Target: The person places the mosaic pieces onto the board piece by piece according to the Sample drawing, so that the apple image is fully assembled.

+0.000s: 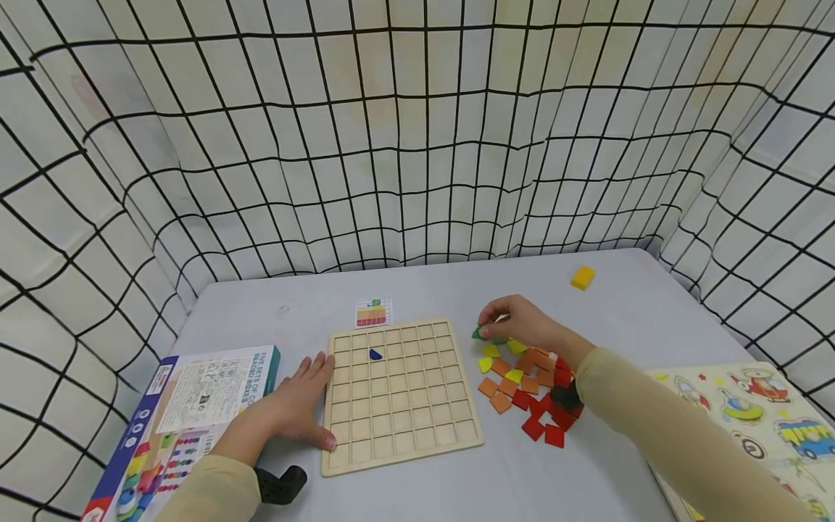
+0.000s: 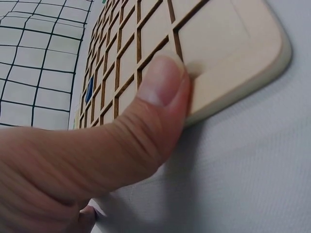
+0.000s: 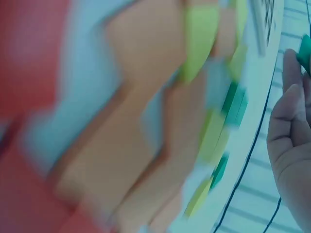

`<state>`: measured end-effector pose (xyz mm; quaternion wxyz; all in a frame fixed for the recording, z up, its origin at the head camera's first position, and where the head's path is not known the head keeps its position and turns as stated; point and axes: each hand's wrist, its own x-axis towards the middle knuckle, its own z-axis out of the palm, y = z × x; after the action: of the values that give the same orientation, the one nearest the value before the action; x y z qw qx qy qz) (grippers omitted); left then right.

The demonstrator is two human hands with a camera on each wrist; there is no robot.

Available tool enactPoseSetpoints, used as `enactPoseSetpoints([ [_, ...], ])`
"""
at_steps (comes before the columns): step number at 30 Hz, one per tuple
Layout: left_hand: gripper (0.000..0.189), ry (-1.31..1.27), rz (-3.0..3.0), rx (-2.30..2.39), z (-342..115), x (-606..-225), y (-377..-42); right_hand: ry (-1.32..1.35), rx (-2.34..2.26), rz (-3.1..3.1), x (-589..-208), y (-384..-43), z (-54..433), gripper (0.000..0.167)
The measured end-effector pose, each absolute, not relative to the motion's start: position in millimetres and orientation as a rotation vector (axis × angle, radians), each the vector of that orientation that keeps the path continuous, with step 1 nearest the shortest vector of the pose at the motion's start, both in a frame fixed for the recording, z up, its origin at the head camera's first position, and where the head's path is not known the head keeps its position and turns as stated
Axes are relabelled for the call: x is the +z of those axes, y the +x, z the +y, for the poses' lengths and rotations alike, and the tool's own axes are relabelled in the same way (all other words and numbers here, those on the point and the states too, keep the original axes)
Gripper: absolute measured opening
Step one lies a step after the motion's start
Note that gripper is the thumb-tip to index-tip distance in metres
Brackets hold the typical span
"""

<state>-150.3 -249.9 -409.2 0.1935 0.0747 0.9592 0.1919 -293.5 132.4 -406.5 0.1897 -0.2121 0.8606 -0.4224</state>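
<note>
A wooden grid board [image 1: 407,417] lies on the table, and one dark blue piece [image 1: 375,354] sits in a cell near its top. My left hand [image 1: 296,402] rests along the board's left edge, fingers extended. In the left wrist view the thumb [image 2: 163,80] presses on the rim by a corner. Beyond the board's right side, my right hand [image 1: 522,321] pinches a small green piece [image 3: 304,54] above the table. Under and beside that hand lie loose orange tiles [image 1: 501,402], red tiles [image 1: 533,428], yellow pieces [image 1: 485,364] and a few green ones [image 3: 235,104].
A small pattern card [image 1: 374,312] lies behind the board. At the left is a printed box [image 1: 209,391]; at the right, a board with vehicle pictures [image 1: 750,413]. A yellow block [image 1: 583,277] sits near the back edge. Black-gridded white cloth [image 1: 417,145] encloses the table.
</note>
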Motion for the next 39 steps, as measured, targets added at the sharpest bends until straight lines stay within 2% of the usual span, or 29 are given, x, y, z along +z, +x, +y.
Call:
enactPoseSetpoints([
  [5, 0.138, 0.208, 2.694, 0.529, -251, -411, -152, -0.566, -1.279, 2.388, -409, -298, 95, 0.015],
  [19, 0.136, 0.208, 2.696, 0.567, -249, -411, -150, -0.588, -1.12, 2.471, -414, -311, 3, 0.009],
  [39, 0.137, 0.233, 2.705, 0.583, -251, -409, -147, -0.771, -0.861, 2.572, -416, -306, -28, 0.007],
])
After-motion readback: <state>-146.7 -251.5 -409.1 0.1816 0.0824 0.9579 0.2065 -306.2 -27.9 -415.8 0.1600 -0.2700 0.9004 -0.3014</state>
